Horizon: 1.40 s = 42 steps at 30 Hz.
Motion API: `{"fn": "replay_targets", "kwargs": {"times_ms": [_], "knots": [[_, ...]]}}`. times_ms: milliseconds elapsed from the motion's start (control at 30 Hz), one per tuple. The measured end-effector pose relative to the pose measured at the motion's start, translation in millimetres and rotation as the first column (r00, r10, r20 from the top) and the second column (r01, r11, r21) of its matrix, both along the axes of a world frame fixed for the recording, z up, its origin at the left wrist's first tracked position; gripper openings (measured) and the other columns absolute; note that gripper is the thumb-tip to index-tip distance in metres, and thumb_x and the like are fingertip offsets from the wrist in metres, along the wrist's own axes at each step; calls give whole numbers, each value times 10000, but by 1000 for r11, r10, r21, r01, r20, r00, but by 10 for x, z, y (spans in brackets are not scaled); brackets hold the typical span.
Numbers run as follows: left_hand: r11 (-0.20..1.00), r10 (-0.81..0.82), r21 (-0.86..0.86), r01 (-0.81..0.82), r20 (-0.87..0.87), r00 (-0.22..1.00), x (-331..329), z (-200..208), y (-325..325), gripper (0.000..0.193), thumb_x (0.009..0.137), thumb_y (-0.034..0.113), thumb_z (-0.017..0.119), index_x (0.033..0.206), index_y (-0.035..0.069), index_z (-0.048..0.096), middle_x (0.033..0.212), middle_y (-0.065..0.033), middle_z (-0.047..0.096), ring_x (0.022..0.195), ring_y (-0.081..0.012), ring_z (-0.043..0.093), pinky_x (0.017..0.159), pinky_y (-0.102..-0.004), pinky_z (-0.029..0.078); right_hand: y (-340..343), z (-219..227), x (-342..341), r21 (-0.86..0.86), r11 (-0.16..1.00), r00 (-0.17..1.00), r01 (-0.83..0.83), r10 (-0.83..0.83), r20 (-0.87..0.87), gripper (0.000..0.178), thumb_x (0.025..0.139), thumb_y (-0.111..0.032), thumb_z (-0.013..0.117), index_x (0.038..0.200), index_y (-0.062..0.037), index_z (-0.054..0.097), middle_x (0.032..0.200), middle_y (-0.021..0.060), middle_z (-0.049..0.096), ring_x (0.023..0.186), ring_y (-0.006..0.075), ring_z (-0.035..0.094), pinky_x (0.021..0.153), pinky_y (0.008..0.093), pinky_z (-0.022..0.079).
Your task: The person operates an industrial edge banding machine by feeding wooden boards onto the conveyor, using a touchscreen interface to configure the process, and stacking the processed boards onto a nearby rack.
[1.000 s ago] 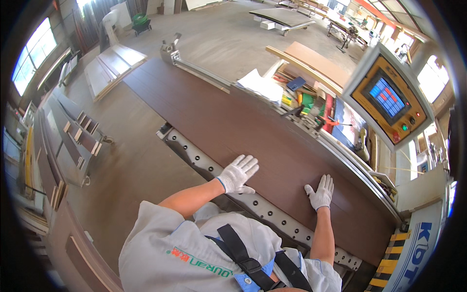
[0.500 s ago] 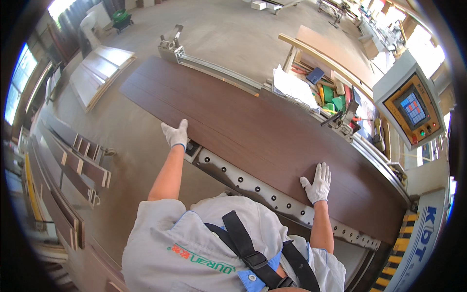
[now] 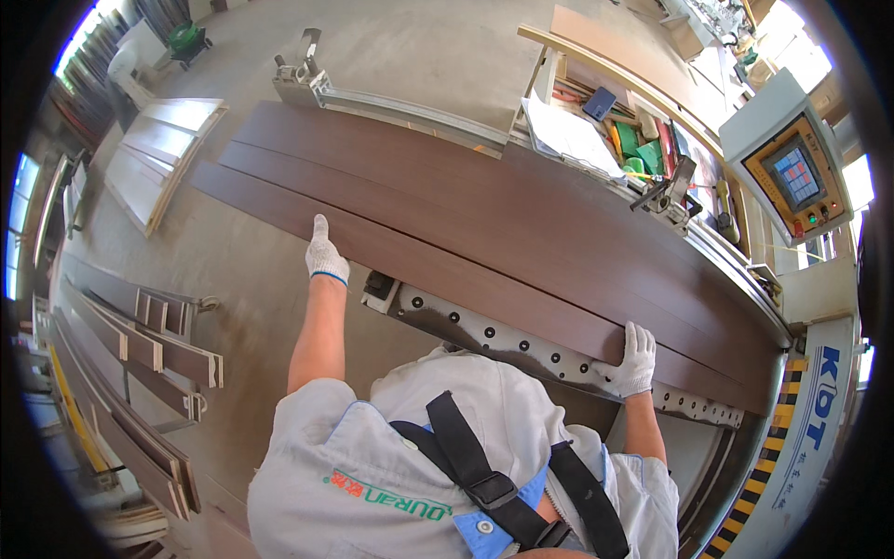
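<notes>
Several long dark-brown board strips lie side by side on the machine bed. The nearest brown board strip is parted from the wider brown boards behind it by a narrow dark gap. My gloved left hand grips this strip's front edge toward its left end, thumb on top and the other fingers hidden beneath. My gloved right hand holds it farther right, its fingers reaching over the top face and the thumb at the front edge.
A perforated metal front rail runs under the strip. Beyond the boards stand a fence with a metal stop and a tray of tools and papers. A control panel is at right. Stacked boards and cut strips lie left.
The nearest strip has come away from the other boards toward me, opening a gap. My right hand has gone from lying flat on the boards to gripping the strip, farther right.
</notes>
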State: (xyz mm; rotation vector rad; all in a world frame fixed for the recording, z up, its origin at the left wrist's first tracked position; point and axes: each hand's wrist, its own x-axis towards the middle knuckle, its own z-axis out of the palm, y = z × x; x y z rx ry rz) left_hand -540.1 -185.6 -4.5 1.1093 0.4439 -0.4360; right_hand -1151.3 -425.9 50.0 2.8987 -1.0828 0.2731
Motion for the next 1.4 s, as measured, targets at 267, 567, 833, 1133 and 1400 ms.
{"fn": "replay_targets", "kwargs": {"times_ms": [267,567,833,1133,1400], "knots": [[997,-28,81,19,115,993,511,147,-45,700,1014,561,713,1409,-14,649,1366,-138,712,1176,-312,701,1002,-447,563,-87,160,405,-57,996,997,-65,67,34,1154,526,-560,969,1459,-21,555,1365,205,581,1294,413,544,1134,574,416],[987,-100,-130,93,-54,993,620,-160,-528,656,987,566,696,1453,111,611,1438,-94,656,1274,-328,622,1063,-529,515,-619,289,754,145,987,994,68,-55,-94,1095,621,-470,955,1527,-32,525,1476,204,564,1390,422,510,1213,528,393],[974,-135,-182,137,26,991,418,126,-584,646,1023,556,667,1469,97,581,1454,-92,648,1276,-318,635,1068,-500,535,-796,550,564,206,975,963,82,-25,-267,1078,630,-329,933,1560,-52,463,1426,208,591,1357,396,548,1194,493,417],[985,-154,89,144,109,982,791,270,-799,780,977,625,702,1499,61,566,1483,-94,631,1305,-302,617,1076,-461,522,-952,622,845,142,990,994,-3,19,-106,955,639,-255,893,1491,-37,522,1400,195,619,1330,393,573,1189,493,418],[944,-198,-257,205,53,979,1032,-218,-1168,675,974,581,660,1465,124,589,1477,-91,627,1337,-350,575,1135,-575,460,-1131,489,998,106,983,987,150,-143,-76,1083,669,-358,934,1583,-28,454,1570,224,513,1511,412,422,1288,513,311]]}}
